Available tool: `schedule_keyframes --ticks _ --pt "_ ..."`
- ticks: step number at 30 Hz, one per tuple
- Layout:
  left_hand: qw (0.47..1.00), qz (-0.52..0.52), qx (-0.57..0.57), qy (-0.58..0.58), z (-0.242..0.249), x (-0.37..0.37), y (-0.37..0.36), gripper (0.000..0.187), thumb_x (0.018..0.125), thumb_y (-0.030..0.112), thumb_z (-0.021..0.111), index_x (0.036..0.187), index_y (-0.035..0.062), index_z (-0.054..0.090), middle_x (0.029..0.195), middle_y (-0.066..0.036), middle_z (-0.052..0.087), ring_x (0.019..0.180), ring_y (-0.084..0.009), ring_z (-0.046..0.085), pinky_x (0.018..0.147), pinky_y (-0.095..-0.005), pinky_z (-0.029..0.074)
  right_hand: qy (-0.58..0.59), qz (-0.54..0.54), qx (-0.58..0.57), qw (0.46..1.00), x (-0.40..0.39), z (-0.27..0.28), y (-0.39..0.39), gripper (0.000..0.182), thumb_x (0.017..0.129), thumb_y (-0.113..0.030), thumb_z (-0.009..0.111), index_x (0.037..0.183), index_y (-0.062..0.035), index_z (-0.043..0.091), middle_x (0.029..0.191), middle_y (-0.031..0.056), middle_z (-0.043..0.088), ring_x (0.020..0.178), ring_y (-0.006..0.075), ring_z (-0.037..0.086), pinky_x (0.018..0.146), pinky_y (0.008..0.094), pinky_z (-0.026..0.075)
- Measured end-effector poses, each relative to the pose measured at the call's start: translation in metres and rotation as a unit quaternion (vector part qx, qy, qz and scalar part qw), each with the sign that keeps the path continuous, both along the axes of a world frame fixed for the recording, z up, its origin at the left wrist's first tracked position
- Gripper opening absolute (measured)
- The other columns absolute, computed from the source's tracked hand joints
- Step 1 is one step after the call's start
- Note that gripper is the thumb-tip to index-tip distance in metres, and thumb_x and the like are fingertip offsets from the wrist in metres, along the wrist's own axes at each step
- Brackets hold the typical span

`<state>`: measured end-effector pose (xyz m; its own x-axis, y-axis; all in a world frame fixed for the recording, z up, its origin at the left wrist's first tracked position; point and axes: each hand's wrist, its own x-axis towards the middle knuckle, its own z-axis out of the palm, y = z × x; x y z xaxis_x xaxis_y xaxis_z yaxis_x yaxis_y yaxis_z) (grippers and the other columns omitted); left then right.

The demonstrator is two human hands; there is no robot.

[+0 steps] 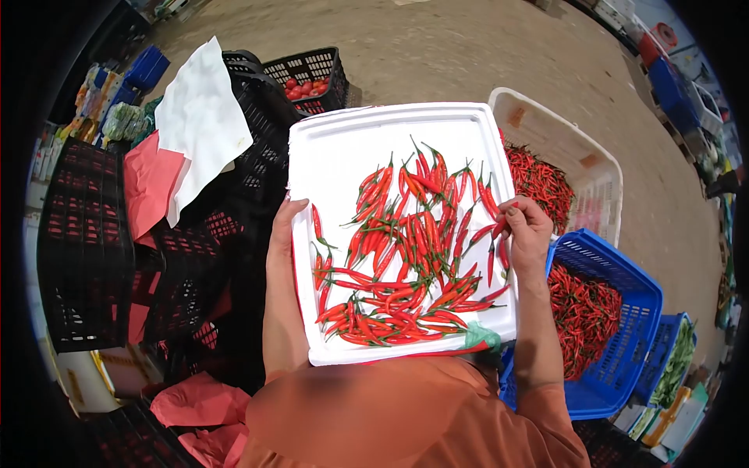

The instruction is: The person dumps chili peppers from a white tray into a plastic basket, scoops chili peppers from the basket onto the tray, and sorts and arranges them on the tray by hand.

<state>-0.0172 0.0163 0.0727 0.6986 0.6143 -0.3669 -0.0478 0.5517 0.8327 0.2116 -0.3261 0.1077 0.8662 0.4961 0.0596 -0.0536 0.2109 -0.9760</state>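
Head view, in my lap: the white tray (343, 148) rests against me, tilted toward me so the chillies (406, 249) lie spread in plain sight.
Left hand (282, 234): fingers wrapped on the tray's left rim, holding it steady.
Right hand (527, 234): fingers pressed together, pinching one chilli (490, 231) at the right edge of the heap.
At my right: a blue basket (624, 288) and a white crate (581, 168), both holding chillies, close to that hand.
At my left: black crates (86, 242), apart from the tray.
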Motion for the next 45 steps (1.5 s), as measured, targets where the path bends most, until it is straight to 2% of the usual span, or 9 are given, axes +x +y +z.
schedule_keyframes --ticks 10,25,30,32,37,39,40,43,45 --pt "0.999 0.031 -0.012 0.039 0.006 -0.001 -0.005 0.059 0.077 0.015 0.064 0.132 -0.0003 0.049 0.112 -0.016 0.064 0.098 -0.0268 0.065 0.085 -0.0362 0.054 -0.079 0.005 0.083 0.993 -0.003 0.025 -0.045 0.01 0.085 0.002 0.066 0.08 0.0 0.057 0.079 0.0062 0.056 0.065 0.0108 0.051 0.054 0.0244 0.047" --pt "0.997 0.04 -0.039 0.053 0.006 -0.001 -0.009 0.057 0.08 0.017 0.062 0.133 0.0018 0.048 0.112 -0.017 0.063 0.1 -0.0286 0.065 0.089 -0.039 0.054 0.158 -0.045 0.11 0.98 -0.016 -0.012 -0.058 0.005 0.094 -0.005 0.055 0.092 -0.0014 0.058 0.08 0.0086 0.064 0.061 0.012 0.057 0.057 0.0239 0.047" --pt "0.998 0.036 -0.022 0.052 0.002 -0.003 -0.006 0.058 0.08 0.019 0.061 0.134 0.0025 0.047 0.113 -0.017 0.062 0.102 -0.0291 0.064 0.089 -0.0397 0.053 0.084 -0.046 0.024 0.995 -0.026 0.015 -0.124 0.006 0.088 -0.007 0.059 0.085 -0.0023 0.058 0.073 0.0067 0.061 0.06 0.0119 0.057 0.05 0.0243 0.046" --pt "0.998 0.038 -0.019 0.054 0.011 -0.001 -0.012 0.058 0.08 0.019 0.061 0.134 0.0026 0.047 0.113 -0.017 0.062 0.102 -0.029 0.063 0.089 -0.0396 0.053 0.052 0.003 -0.148 0.988 -0.041 0.046 -0.168 0.008 0.084 -0.004 0.061 0.077 -0.0017 0.058 0.067 0.0076 0.061 0.048 0.0116 0.053 0.044 0.0241 0.043" --pt "0.997 0.025 -0.036 0.063 0.024 0.005 -0.028 0.062 0.08 0.026 0.062 0.137 0.0052 0.047 0.12 -0.019 0.061 0.105 -0.0311 0.062 0.092 -0.0417 0.051 0.237 0.273 -0.511 0.78 -0.108 0.052 -0.261 0.006 0.073 -0.008 0.066 0.073 -0.0018 0.067 0.065 0.0068 0.068 0.06 0.0136 0.066 0.052 0.0278 0.051" --pt "0.998 0.023 -0.038 0.054 0.029 0.009 -0.032 0.063 0.079 0.026 0.063 0.137 0.0056 0.047 0.12 -0.018 0.061 0.106 -0.0313 0.061 0.092 -0.0417 0.051 0.155 0.482 -0.493 0.708 -0.164 -0.004 -0.304 0.012 0.075 -0.016 0.068 0.076 -0.0048 0.072 0.069 0.0052 0.07 0.063 0.0143 0.067 0.056 0.0301 0.053" --pt "0.998 0.014 -0.048 0.04 0.017 0.006 -0.023 0.064 0.079 0.026 0.064 0.137 0.0059 0.047 0.121 -0.018 0.061 0.107 -0.0319 0.061 0.093 -0.0426 0.051 0.237 0.564 -0.562 0.556 -0.204 -0.046 -0.32 0.017 0.073 -0.019 0.071 0.082 -0.0041 0.073 0.072 0.006 0.071 0.062 0.0157 0.066 0.058 0.0308 0.053" --pt "0.998 -0.009 -0.058 0.034 0.012 0.009 -0.014 0.063 0.078 0.026 0.064 0.136 0.0053 0.048 0.12 -0.018 0.061 0.106 -0.0322 0.061 0.093 -0.043 0.051 0.341 0.498 -0.559 0.569 -0.241 -0.041 -0.287 0.021 0.075 -0.019 0.071 0.088 -0.0026 0.072 0.072 0.0096 0.071 0.061 0.017 0.066 0.059 0.032 0.053" --pt "0.997 -0.001 -0.024 0.068 0.007 0.007 -0.006 0.064 0.077 0.027 0.064 0.135 0.0042 0.049 0.119 -0.019 0.061 0.104 -0.0325 0.061 0.092 -0.0431 0.051 0.16 0.484 -0.591 0.625 -0.212 -0.01 -0.244 0.02 0.076 -0.017 0.07 0.088 -0.0026 0.071 0.076 0.0136 0.07 0.06 0.0169 0.065 0.06 0.0326 0.052"
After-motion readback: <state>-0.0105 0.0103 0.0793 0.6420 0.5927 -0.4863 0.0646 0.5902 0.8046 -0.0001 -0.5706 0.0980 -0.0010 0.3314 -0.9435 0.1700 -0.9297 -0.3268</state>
